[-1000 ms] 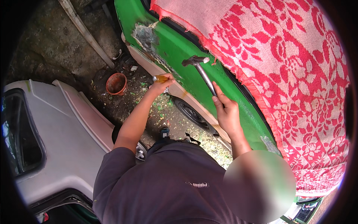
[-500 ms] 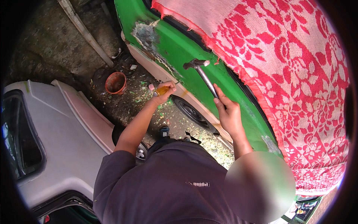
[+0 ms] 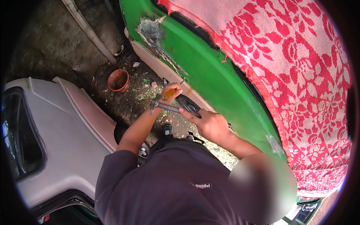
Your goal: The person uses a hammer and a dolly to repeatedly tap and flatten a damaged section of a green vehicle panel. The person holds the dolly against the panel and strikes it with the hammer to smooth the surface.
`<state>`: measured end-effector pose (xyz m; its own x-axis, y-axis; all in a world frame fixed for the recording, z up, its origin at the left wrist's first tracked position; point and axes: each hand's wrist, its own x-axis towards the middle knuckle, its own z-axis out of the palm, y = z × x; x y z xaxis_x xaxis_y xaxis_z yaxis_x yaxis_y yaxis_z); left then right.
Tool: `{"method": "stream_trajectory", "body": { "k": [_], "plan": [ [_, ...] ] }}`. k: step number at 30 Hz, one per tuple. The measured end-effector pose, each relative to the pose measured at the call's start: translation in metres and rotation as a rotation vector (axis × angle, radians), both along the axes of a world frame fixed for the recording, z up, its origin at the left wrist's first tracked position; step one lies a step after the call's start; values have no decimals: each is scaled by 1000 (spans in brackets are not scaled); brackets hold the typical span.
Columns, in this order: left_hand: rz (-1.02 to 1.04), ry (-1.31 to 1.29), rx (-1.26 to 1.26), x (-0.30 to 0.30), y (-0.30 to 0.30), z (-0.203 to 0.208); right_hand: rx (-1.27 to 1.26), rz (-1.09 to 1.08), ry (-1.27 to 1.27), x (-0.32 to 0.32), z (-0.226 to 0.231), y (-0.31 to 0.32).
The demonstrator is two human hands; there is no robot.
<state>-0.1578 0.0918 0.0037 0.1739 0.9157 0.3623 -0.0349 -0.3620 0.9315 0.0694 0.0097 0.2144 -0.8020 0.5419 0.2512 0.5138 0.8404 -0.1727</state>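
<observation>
My left hand [image 3: 173, 90] is closed round the yellow handle of a screwdriver [image 3: 169, 94]. Its thin shaft points at the lower edge of the green car panel [image 3: 210, 80], where paint and filler are chipped. In my right hand [image 3: 213, 125] is a hammer [image 3: 168, 108], gripped by its dark handle. The hammer's metal head is beside the butt of the screwdriver handle; whether they touch I cannot tell. Up the panel from my left hand lies a bare, grey patch [image 3: 152, 33] with ragged edges.
A red floral cloth [image 3: 285, 75] covers the green car's upper part. Below the panel is a wheel [image 3: 187, 105]. At left stands a pale grey car body [image 3: 63, 131]. An orange-brown bucket [image 3: 118, 80] rests on the debris-strewn ground, near a long beam [image 3: 90, 32].
My right hand has swung the hammer down and left, from over the green panel to the screwdriver's butt. My left hand has shifted slightly right, still holding the screwdriver.
</observation>
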Motion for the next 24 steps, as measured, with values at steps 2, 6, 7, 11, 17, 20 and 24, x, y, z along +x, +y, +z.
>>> {"method": "stream_trajectory", "body": {
  "k": [2,6,7,11,17,20,24],
  "plan": [
    [10,-7,-27,4,-2,-12,-17,62,3,-5,15,-8],
    [33,-22,-2,9,-1,-7,-67,-60,-115,10,0,5],
    [33,-59,27,6,-2,-8,-86,-76,-103,15,-1,4],
    [27,-148,83,3,-9,-3,-144,-150,-48,21,4,0],
    [40,-119,57,-3,-2,-6,-184,-197,10,18,9,7],
    [15,-101,60,-6,-2,-12,-143,-180,76,17,4,11],
    [51,-141,63,0,-1,-8,-122,-172,106,14,4,16]
  ]
}}
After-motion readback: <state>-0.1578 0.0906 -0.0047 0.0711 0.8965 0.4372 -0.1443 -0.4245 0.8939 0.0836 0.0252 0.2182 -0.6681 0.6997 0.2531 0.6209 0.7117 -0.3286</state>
